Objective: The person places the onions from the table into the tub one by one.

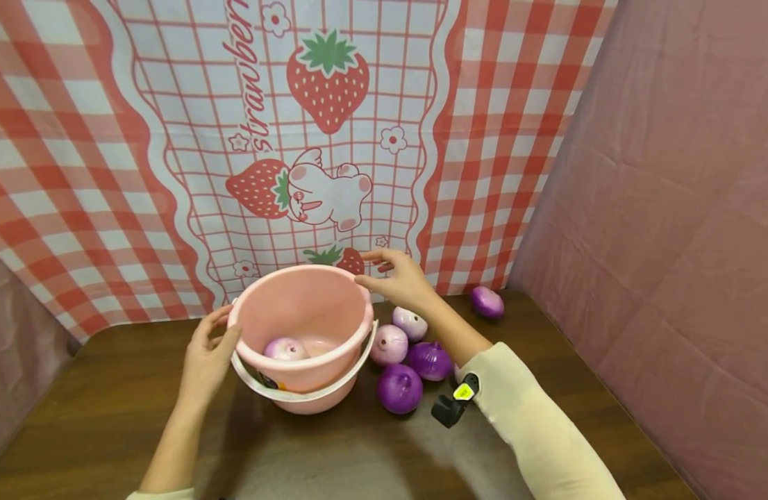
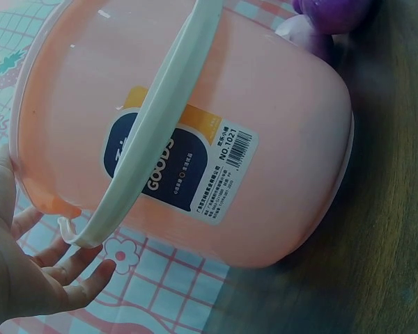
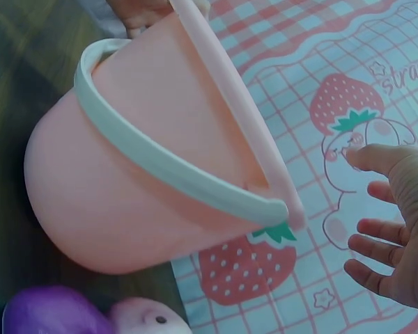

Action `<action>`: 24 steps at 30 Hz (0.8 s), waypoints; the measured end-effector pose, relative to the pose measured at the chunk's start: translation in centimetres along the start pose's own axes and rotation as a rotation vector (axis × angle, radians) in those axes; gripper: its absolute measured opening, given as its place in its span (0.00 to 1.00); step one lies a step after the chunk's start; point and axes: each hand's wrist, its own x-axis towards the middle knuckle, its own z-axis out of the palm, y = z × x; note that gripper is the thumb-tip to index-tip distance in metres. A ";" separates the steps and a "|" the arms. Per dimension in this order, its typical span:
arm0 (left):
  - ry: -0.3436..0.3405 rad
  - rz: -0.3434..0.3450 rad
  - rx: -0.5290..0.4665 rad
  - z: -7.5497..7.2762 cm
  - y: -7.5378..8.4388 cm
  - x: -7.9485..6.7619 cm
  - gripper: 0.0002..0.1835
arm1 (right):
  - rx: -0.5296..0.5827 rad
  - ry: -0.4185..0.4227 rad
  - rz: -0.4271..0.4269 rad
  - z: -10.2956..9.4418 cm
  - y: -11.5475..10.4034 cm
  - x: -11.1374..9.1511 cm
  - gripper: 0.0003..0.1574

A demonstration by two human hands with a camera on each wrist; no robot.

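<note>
A pink bucket (image 1: pixel 309 382) with a white handle (image 2: pixel 153 111) stands on the table, the handle lowered across its front. Inside it lies one pale purple onion (image 1: pixel 287 348). My left hand (image 1: pixel 210 354) is at the bucket's left rim, thumb along the edge and fingers loosely bent by the handle's hinge. On the other side, my right hand (image 1: pixel 399 278) is held with its fingers spread near the rim; in the right wrist view a gap shows between it and the bucket. Purple onions (image 1: pixel 399 389) and paler onions (image 1: pixel 389 345) sit close to the bucket's right side.
Farther right, a single purple onion (image 1: pixel 487 303) lies near the table's back corner. A strawberry-print checked cloth (image 1: pixel 328 90) hangs behind the brown wooden table (image 1: pixel 134 389). Pink fabric (image 1: pixel 684 208) closes off the right side. A black device (image 1: pixel 455 399) is strapped to the right wrist.
</note>
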 end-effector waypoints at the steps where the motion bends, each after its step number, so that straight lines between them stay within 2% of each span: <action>1: 0.000 0.000 0.000 0.0 0.0 0.0 0.24 | -0.005 0.001 0.005 -0.2 0.1 -0.1 0.29; 7: -0.001 0.006 -0.002 0.0 0.0 0.0 0.24 | -0.003 0.015 0.020 -1.2 0.8 -0.7 0.30; 14: 0.006 0.008 0.002 0.0 0.0 0.0 0.24 | -0.038 0.033 -0.001 -2.1 1.5 -1.3 0.28; 24: 0.007 0.018 -0.009 0.1 -0.2 0.1 0.24 | -0.037 0.044 0.035 -3.3 3.1 -2.3 0.29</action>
